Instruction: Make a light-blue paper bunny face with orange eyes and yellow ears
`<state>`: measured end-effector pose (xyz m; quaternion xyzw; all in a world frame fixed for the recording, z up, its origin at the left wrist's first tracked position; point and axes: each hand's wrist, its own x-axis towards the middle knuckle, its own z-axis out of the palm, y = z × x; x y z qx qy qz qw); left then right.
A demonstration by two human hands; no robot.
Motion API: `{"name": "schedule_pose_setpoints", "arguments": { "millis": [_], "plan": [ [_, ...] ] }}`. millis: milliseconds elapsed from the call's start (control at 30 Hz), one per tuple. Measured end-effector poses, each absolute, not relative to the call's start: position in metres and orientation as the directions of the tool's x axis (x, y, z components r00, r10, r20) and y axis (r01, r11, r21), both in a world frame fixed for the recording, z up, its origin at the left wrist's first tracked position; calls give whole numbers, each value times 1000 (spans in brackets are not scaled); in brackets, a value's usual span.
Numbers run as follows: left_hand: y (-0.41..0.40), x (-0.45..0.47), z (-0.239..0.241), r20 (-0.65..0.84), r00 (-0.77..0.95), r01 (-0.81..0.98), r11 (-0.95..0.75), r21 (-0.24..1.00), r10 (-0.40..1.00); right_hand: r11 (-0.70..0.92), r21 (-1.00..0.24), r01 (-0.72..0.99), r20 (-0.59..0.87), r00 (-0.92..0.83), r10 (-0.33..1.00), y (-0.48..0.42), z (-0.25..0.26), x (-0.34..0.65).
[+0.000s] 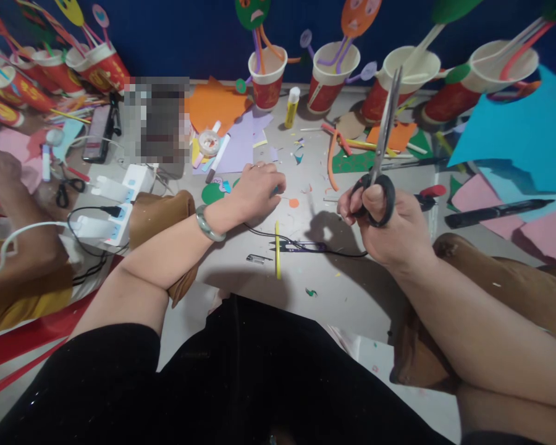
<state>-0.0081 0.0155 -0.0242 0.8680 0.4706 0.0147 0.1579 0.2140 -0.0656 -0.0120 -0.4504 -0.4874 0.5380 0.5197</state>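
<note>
My right hand (pixel 401 232) grips a pair of scissors (pixel 388 127) by the black handles, thumb through one loop. The blades point up and lie nearly together. My left hand (pixel 258 193), with a bangle (pixel 209 224) on its wrist, is low over the table with its fingers curled. A small bluish bit shows at its fingertips, too small to name. A green paper circle (pixel 212 193) lies beside that hand, and an orange paper piece (pixel 293 203) is to its right. Between my hands lie a yellow strip (pixel 278 259), thread snips (pixel 301 246) and a dark cord.
Several red cups with paper-faced figures, such as this cup (pixel 266 86), line the back. A glue stick (pixel 292 108) stands before them. Blue paper (pixel 514 136) and a black pen (pixel 498 213) are right. A power strip (pixel 125 210) and another person's arm (pixel 23 204) are left.
</note>
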Motion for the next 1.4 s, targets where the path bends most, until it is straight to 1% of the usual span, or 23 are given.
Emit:
{"name": "schedule_pose_setpoints", "arguments": {
  "millis": [67,233,433,567,700,867,967,1100,1233,1267,1400],
  "plan": [
    [17,-9,-20,-142,534,830,-484,277,834,18,-991,-136,25,-51,998,-65,-13,215],
    [17,-12,-3,-183,507,845,-443,299,843,46,-991,-129,49,-13,999,-63,-16,215],
    [14,-16,2,-252,503,863,-465,198,827,32,-992,-119,31,7,999,-64,-18,215],
    [14,-15,3,-292,540,841,-491,228,790,47,-991,-125,47,-1,999,-63,-19,216],
    [14,-15,4,-251,538,835,-467,292,805,60,-986,-157,62,-8,998,-62,-21,215],
    [15,-16,3,-335,549,835,-481,268,766,73,-989,-128,74,-7,997,-62,-22,216],
    [15,-17,2,-286,546,833,-476,282,787,69,-990,-125,69,1,998,-62,-22,217],
    [13,-15,-3,-267,568,817,-495,296,778,61,-991,-119,62,-5,998,-61,-21,216],
    [6,-5,-13,-114,616,766,-559,317,779,48,-991,-125,47,7,999,-62,-20,214],
    [4,-2,-16,-96,628,757,-577,308,772,40,-991,-125,40,6,999,-62,-19,213],
    [0,11,-23,-126,630,767,-588,256,766,25,-991,-129,26,-7,1000,-62,-19,212]
  ]
}}
